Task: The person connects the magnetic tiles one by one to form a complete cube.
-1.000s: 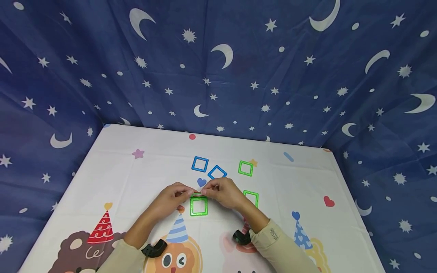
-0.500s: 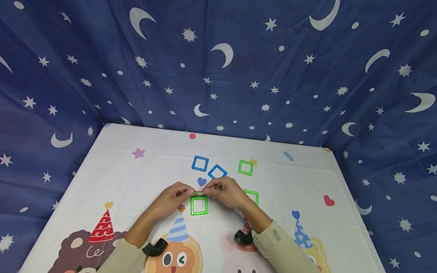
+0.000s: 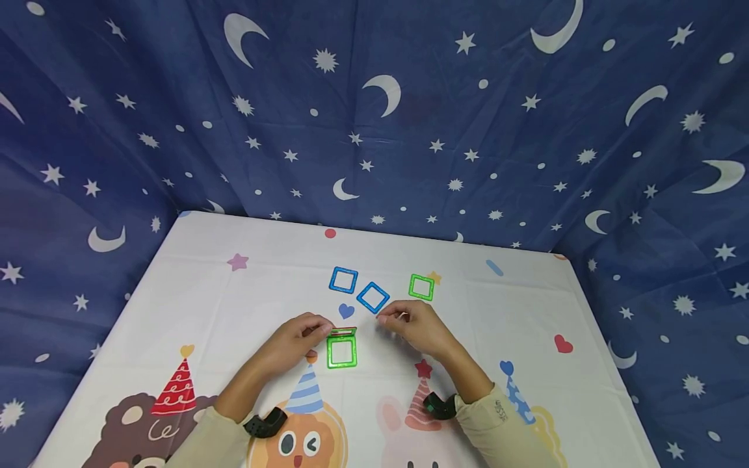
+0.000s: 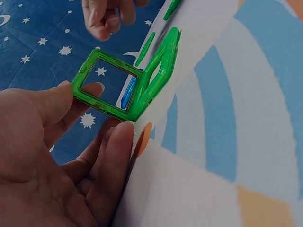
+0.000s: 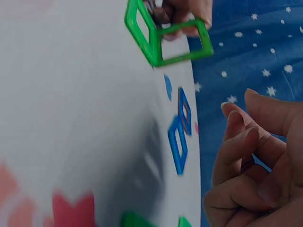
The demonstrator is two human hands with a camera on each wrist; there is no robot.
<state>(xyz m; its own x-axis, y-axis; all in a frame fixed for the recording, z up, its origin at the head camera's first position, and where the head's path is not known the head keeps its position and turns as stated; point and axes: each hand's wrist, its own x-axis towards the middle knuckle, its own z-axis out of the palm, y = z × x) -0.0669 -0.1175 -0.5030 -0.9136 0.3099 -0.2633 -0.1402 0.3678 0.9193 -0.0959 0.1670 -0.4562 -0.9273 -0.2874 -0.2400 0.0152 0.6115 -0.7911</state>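
My left hand [image 3: 295, 341] pinches the side of a green square magnetic tile [image 4: 116, 61], an open frame that stands up from the far edge of a second green tile [image 3: 342, 365] lying on the table. The two tiles meet along that edge, and a red line shows on the standing one in the head view. To the right, my right hand [image 3: 421, 328] hovers apart from the tiles with nothing in it. Its fingers are loosely bent, with a gap between thumb and forefinger in the right wrist view.
Two blue square tiles [image 3: 331, 278] [image 3: 367, 306] lie beyond the hands. Farther right is another flat green tile [image 3: 410, 285]. Green pieces [image 5: 135, 220] show at the bottom of the right wrist view. The white tablecloth [image 3: 281, 260] has printed animals and shapes; a blue star-patterned curtain [image 3: 374, 182] surrounds it.
My right hand has let go of the standing tile and drawn away to the right, now covering a green tile seen before. The left hand keeps its pinch in place.
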